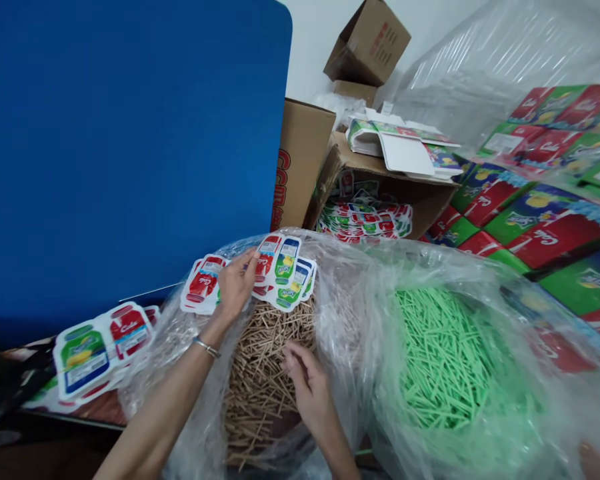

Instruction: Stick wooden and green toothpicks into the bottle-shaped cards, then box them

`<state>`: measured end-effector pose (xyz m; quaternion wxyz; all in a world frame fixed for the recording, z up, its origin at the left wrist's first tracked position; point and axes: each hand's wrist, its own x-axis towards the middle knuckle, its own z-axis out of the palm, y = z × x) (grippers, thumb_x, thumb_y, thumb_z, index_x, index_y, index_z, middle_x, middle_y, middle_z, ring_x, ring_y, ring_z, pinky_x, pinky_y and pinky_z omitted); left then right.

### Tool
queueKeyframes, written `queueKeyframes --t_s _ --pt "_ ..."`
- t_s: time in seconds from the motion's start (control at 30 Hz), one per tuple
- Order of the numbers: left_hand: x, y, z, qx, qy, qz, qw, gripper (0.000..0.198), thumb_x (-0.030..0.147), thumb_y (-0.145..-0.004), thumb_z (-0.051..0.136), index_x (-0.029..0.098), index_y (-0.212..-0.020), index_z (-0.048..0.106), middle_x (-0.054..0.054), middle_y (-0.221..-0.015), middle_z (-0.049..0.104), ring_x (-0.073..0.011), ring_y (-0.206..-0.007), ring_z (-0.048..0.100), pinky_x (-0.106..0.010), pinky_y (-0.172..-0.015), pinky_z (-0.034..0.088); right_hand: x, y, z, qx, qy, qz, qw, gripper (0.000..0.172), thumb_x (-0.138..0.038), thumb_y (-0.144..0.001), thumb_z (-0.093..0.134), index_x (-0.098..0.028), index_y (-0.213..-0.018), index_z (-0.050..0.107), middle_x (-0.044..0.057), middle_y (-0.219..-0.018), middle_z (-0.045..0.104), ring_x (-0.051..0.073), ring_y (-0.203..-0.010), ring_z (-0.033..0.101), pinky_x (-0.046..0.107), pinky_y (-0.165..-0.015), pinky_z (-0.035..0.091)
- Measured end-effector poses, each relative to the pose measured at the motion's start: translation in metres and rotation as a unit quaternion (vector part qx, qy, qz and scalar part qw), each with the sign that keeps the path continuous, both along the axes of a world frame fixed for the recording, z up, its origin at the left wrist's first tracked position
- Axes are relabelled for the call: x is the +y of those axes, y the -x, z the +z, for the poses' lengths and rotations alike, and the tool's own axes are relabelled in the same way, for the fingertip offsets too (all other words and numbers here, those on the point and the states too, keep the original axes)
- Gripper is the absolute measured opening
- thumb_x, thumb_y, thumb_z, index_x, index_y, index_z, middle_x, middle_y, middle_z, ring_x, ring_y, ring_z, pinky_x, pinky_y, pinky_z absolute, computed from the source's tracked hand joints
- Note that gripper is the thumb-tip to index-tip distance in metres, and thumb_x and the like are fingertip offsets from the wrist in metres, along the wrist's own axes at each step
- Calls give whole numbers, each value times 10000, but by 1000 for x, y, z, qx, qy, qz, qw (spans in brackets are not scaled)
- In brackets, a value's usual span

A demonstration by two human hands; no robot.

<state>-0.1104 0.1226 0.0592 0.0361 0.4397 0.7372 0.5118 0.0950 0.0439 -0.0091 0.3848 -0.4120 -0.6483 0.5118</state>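
My left hand (237, 283), with a bracelet at the wrist, is closed on the left edge of a printed double packet (279, 260), one half red cola and the other green and blue with lemons. More such packets (291, 291) lie just beneath it, and another red packet (203, 283) is at the left of the hand. My right hand (307, 383) hovers over or touches brown paper sticks (260, 360) in a clear plastic bag. Its thumb and fingers are apart, with nothing visible between them.
Green paper sticks (443, 360) fill a second plastic bag (375, 300) at right. Behind stands a cardboard box (430, 200) of packets, with folded cartons (405, 147) on top. Printed cartons (540, 220) stack at right. A blue panel (130, 133) blocks the left, above more packets (100, 350).
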Motion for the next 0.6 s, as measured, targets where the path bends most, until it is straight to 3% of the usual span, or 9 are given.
queueKeyframes --t_s 0.1,0.23,0.33,0.47,0.6 --pt "-13 1 15 -48 -43 -9 998 320 369 -837 509 155 -957 715 -67 -989 744 -226 -928 656 -306 -821 483 -6 -7 -6 46 56 -22 997 372 -442 -889 465 -174 -1105 604 107 -1002 703 191 -813 688 321 -746 558" --pt "-65 -10 24 -129 -26 -71 989 287 431 -740 603 176 -791 726 -22 -713 741 -188 -639 661 -261 -587 533 -3 -15 -4 146 58 -54 986 517 -441 -829 582 -222 -1282 466 102 -1191 631 214 -1050 623 342 -854 528" --pt "-109 -25 15 -326 57 -131 934 244 423 -629 719 191 -696 690 27 -555 661 -148 -471 590 -223 -420 504 -1 -12 1 150 75 -12 986 436 -418 -800 625 -258 -1199 550 63 -1153 662 221 -1025 633 348 -857 524" --pt "-144 -34 -6 -435 122 -153 879 256 272 -544 816 199 -749 679 36 -603 687 -148 -510 616 -222 -491 529 -7 -3 4 90 123 49 987 281 -425 -833 564 -223 -990 679 38 -923 737 227 -848 683 343 -761 551" --pt "-163 -21 -24 -497 204 -169 826 198 290 -564 811 150 -618 682 -3 -499 683 -168 -432 616 -246 -472 521 -17 -13 -6 -31 70 149 986 273 -313 -882 490 -201 -1060 666 57 -983 723 224 -872 672 356 -802 536"
